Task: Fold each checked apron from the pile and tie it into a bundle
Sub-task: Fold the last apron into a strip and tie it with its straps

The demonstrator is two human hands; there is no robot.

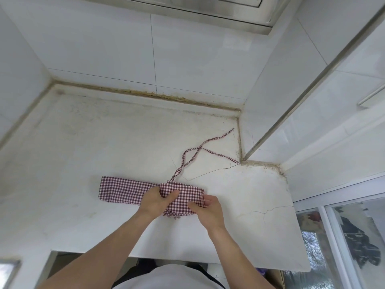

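Note:
A red-and-white checked apron [123, 189] lies folded into a long narrow strip on the white counter [83, 142]. Its right end is doubled back over the middle. My left hand [159, 200] pinches the edge of that doubled part with thumb on top. At the strip's right fold, my right hand [205, 207] grips the cloth. The apron's thin checked ties [195, 152] trail away from the strip toward the back right, crossing each other on the counter.
White tiled walls enclose the counter at the back, left and right. A crack [210, 173] runs across the counter by the ties. A metal hood [208, 9] hangs above. A glass window [343, 236] is at the lower right.

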